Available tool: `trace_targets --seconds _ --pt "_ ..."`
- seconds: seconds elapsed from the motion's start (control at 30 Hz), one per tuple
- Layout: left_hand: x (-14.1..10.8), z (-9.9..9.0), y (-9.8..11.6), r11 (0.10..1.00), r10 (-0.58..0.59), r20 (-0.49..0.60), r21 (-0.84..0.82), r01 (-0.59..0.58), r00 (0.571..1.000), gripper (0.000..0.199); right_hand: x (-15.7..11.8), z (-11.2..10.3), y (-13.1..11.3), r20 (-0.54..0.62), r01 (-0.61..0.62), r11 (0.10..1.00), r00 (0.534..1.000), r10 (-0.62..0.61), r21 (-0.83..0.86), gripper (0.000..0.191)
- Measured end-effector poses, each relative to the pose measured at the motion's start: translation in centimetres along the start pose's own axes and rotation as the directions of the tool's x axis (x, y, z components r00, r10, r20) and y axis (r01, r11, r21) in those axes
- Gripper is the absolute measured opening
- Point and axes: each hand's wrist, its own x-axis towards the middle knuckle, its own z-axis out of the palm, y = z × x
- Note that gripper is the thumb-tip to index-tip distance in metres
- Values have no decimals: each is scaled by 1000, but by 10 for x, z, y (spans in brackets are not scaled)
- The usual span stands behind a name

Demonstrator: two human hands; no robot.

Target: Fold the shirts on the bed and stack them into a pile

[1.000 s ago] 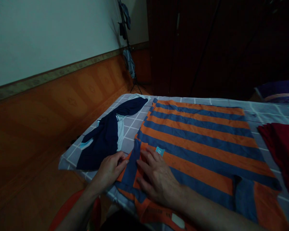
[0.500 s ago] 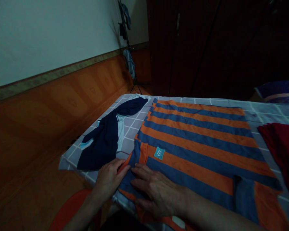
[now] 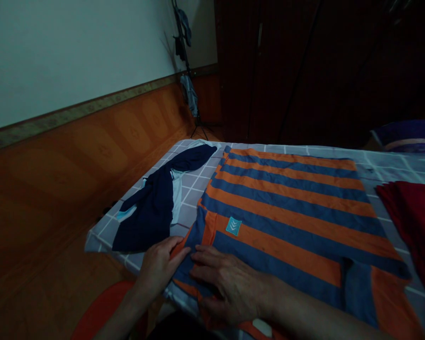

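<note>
Dim throughout; the wardrobe (image 3: 286, 71) sinks into near-black shadow, the upper wall (image 3: 74, 52) looks palest.

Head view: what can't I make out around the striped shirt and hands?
Head view, now:
- Striped shirt: near end, under the right hand and cut by the bottom edge.
- Left hand: palm, turned away.
- Red cloth: cut off by right edge.
- Dark objects beyond the checked sheet: too small and dim.

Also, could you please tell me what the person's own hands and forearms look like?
The left hand and right hand show no gloves, rings or watch. The left forearm and right forearm have no sleeves in view. Dim light hides finer detail.
</note>
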Motion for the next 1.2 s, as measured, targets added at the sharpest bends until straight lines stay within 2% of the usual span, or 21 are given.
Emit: trace_targets --seconds 0.13,0.27,0.37,0.47,0.6,0.7,0.83,0.93,1.0,1.07,1.13,1.2 --pt "1 -1 -4 999 -50 21 -6 50 999 31 0 2 0 -15 -4 1000 1000 4 -19 33" --pt "2 -7 -12 999 -35 64 0 35 997 33 0 3 0 -34 6 999 999 -8 -52 36" --pt "3 -11 -15 996 -44 93 83 36 995 29 -1 1 0 -8 6 998 1000 -6 -61 43" --pt "4 -11 -10 978 -51 74 206 34 996 21 -1 0 -2 27 20 999 999 -19 -44 49" --pt "7 -8 0 955 24 17 294 -28 1000 17 -1 2 -2 44 23 998 999 -21 -57 51" --pt "9 -6 2 946 72 34 315 -79 997 18 -2 4 0 20 15 995 1000 -13 -97 52" --pt "11 -12 -1 929 65 69 360 -86 995 18 -3 3 3 -11 23 987 1000 -25 -162 45" --pt "14 -15 3 914 124 18 387 -121 992 18 -3 3 4 6 31 985 1000 -30 -168 42" --pt "18 -13 9 901 241 -23 376 -215 970 21 -3 4 4 27 30 987 999 -26 -157 42" --pt "24 -7 14 858 388 -17 371 -355 921 27 -2 6 4 43 40 988 998 -34 -148 43" --pt "30 -2 17 794 497 45 380 -475 866 33 -2 8 5 51 60 988 997 -53 -142 44" --pt "36 1 18 750 536 113 392 -533 837 35 -2 8 5 56 72 988 996 -65 -140 45"
